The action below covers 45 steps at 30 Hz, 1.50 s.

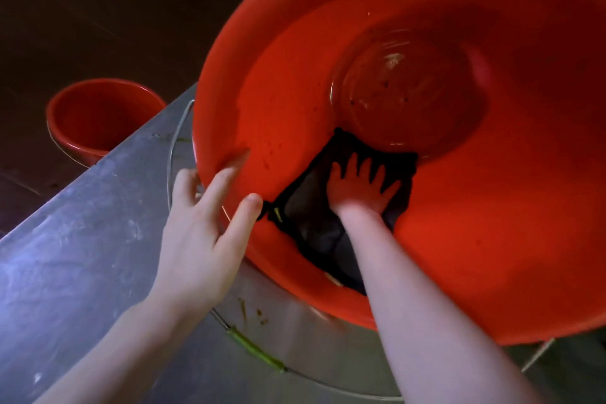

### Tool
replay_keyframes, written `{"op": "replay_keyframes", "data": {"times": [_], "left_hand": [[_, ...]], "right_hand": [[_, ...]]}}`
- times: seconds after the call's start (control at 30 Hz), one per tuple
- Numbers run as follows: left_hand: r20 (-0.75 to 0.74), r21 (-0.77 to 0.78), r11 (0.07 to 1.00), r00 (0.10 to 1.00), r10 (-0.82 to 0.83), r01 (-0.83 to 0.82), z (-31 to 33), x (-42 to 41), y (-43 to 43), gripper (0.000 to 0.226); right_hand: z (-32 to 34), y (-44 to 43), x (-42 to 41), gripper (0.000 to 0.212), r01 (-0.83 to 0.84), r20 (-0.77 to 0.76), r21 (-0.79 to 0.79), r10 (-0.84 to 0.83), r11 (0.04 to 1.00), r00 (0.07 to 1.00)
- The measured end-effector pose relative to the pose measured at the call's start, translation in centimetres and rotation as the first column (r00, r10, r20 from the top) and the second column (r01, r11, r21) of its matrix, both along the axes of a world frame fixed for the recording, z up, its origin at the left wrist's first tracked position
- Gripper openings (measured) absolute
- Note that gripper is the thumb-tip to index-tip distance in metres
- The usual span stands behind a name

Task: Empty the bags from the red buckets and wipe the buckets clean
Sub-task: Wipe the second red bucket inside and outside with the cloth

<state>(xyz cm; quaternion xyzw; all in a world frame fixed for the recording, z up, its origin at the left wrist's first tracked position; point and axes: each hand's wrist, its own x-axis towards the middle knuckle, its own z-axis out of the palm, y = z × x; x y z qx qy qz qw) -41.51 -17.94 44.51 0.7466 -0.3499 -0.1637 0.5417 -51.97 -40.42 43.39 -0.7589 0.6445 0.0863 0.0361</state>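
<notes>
While the left hand (200,239) clamps the rim of the red bucket (492,207), the right hand (357,187), fingers spread flat, should press the dark cloth (311,216) firmly over the specks.

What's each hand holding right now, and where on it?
Left hand grips the bucket by its near rim, fingers inside, thumb outside. Right hand holds nothing: its spread fingers press the cloth flat on the inner wall.

The scene is viewed from head height, angled steeply down. The tilted red bucket (475,223) is looked into from close range.
</notes>
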Motion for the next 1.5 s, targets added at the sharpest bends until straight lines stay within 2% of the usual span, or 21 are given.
{"op": "replay_keyframes", "data": {"times": [0.07, 0.17, 0.23, 0.3, 0.4, 0.5, 0.63, 0.67, 0.7, 0.73, 0.77, 0.8, 0.83, 0.9, 1.0, 1.1, 1.17, 1.27, 1.37, 1.5], "left_hand": [[-0.026, 0.004, 1.0, 1.0, 0.0, 0.0, -0.5, 0.3, -0.2, 0.045], [-0.135, 0.054, 0.999, 0.991, 0.014, -0.006, -1.4, 0.5, 0.1, 0.051], [-0.211, 0.083, 0.997, 0.977, 0.023, -0.006, -1.5, 0.4, 0.6, 0.053], [-0.239, 0.086, 0.996, 0.971, 0.0, 0.021, -1.4, 0.2, 1.1, 0.051], [-0.268, 0.075, 0.996, 0.963, -0.02, 0.041, -0.4, -0.1, 1.5, 0.044], [-0.316, 0.097, 0.991, 0.947, -0.054, 0.089, 0.7, -0.9, 2.2, 0.053], [-0.356, 0.305, 0.93, 0.931, -0.086, 0.203, 3.5, 1.5, 4.6, 0.05], [-0.329, 0.307, 0.93, 0.94, -0.094, 0.201, 4.4, 2.7, 5.0, 0.053], [-0.215, 0.289, 0.947, 0.974, -0.077, 0.139, 5.2, 3.8, 5.2, 0.053], [-0.014, 0.247, 0.968, 1.0, -0.027, 0.03, 5.9, 4.9, 5.1, 0.051], [0.201, 0.183, 0.982, 0.98, 0.015, -0.053, 6.7, 5.7, 4.6, 0.046], [0.367, 0.109, 0.993, 0.93, 0.01, -0.054, 7.7, 6.2, 3.7, 0.04], [0.479, 0.072, 0.997, 0.877, -0.029, -0.006, 8.3, 6.4, 2.8, 0.039], [0.561, 0.047, 0.995, 0.822, -0.097, 0.085, 8.5, 6.4, 1.1, 0.046], [0.518, 0.071, 0.994, 0.849, -0.105, 0.079, 8.2, 6.5, 0.0, 0.054], [0.406, 0.102, 0.994, 0.912, -0.063, 0.023, 7.6, 6.7, 0.1, 0.059], [0.356, 0.106, 0.994, 0.933, -0.049, 0.012, 7.7, 6.2, 0.1, 0.059], [0.299, 0.067, 0.998, 0.954, -0.018, -0.002, 8.0, 4.4, 0.2, 0.053], [0.182, 0.04, 0.999, 0.983, -0.017, 0.01, 8.2, 1.9, 0.8, 0.05], [0.147, 0.002, 1.0, 0.989, -0.009, 0.008, 6.0, 0.0, 1.4, 0.047]], "right_hand": [[-0.3, 3.4, 1.9, 0.059, -0.146, 0.119, 0.011, 0.144, 0.989, 0.982], [-1.0, 11.5, 2.5, 0.064, -0.473, 0.236, -0.128, 0.49, 0.872, 0.839], [-1.2, 13.9, 2.4, 0.066, -0.532, 0.253, -0.137, 0.549, 0.836, 0.797], [-1.1, 12.0, 2.7, 0.065, -0.442, 0.233, -0.097, 0.452, 0.892, 0.861], [-0.7, 5.8, 3.5, 0.06, -0.186, 0.139, -0.03, 0.188, 0.982, 0.972], [-0.6, 1.2, 4.0, 0.061, -0.032, 0.17, 0.066, 0.02, 0.997, 0.985], [-1.5, -0.1, 4.4, 0.062, -0.002, 0.205, 0.024, -0.003, 1.0, 0.979], [-1.7, -0.1, 4.3, 0.062, -0.009, 0.198, 0.015, 0.006, 1.0, 0.98], [-1.7, -0.1, 4.2, 0.062, -0.017, 0.19, 0.015, 0.014, 1.0, 0.982], [-1.6, -0.2, 4.2, 0.062, -0.024, 0.185, 0.02, 0.02, 1.0, 0.983], [-1.5, -0.2, 4.1, 0.062, -0.033, 0.177, 0.023, 0.028, 0.999, 0.984], [-1.3, -0.2, 4.1, 0.061, -0.043, 0.168, 0.024, 0.039, 0.999, 0.985], [-1.3, -0.1, 4.0, 0.061, -0.054, 0.16, 0.022, 0.05, 0.998, 0.986], [-1.2, -0.1, 3.8, 0.061, -0.083, 0.147, 0.024, 0.079, 0.996, 0.986], [-0.7, 0.0, 2.4, 0.061, -0.187, 0.076, 0.048, 0.183, 0.981, 0.98], [0.5, 0.0, 0.1, 0.064, -0.315, -0.089, 0.047, 0.318, 0.948, 0.944], [2.5, -0.9, -1.4, 0.065, -0.347, -0.2, 0.05, 0.35, 0.936, 0.915], [5.9, -2.5, -3.6, 0.065, -0.365, -0.326, 0.142, 0.392, 0.92, 0.86], [7.2, -2.3, -5.7, 0.063, -0.371, -0.415, 0.19, 0.417, 0.909, 0.809], [5.5, -0.8, -7.8, 0.065, -0.285, -0.422, 0.182, 0.336, 0.941, 0.842]]}}
